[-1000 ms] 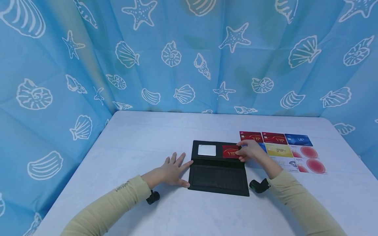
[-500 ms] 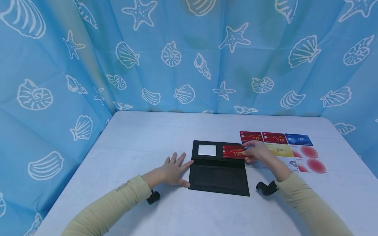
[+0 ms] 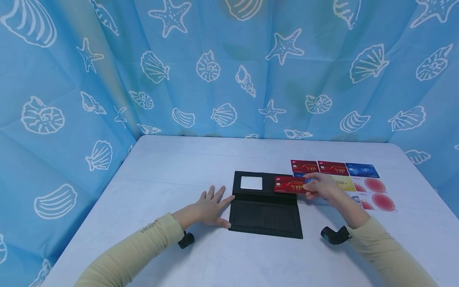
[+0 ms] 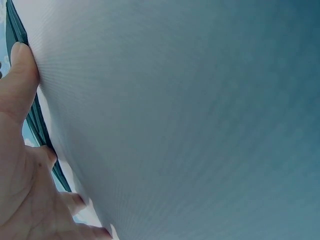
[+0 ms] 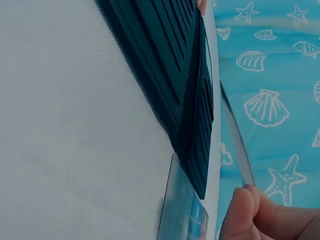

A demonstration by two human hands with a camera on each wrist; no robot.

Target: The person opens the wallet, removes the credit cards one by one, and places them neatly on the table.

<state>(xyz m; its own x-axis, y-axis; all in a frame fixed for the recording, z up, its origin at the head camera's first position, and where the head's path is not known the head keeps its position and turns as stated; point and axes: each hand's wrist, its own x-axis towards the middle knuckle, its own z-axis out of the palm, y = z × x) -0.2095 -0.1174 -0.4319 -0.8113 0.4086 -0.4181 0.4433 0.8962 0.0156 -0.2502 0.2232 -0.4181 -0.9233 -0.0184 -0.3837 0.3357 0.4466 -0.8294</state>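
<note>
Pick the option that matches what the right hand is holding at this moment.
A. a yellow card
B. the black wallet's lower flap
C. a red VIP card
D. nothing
C: the right hand pinches a red VIP card by its right end, over the right edge of the open black wallet, while the yellow card lies on the table.

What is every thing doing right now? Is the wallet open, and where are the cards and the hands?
Wallet: open, flat on the table.
Red VIP card: pinched at its right end, partly over the wallet's right edge.
Right hand: pinches the red VIP card.
Left hand: flat, fingers straight, touching the wallet's left edge.
Other cards: lying flat in rows.
</note>
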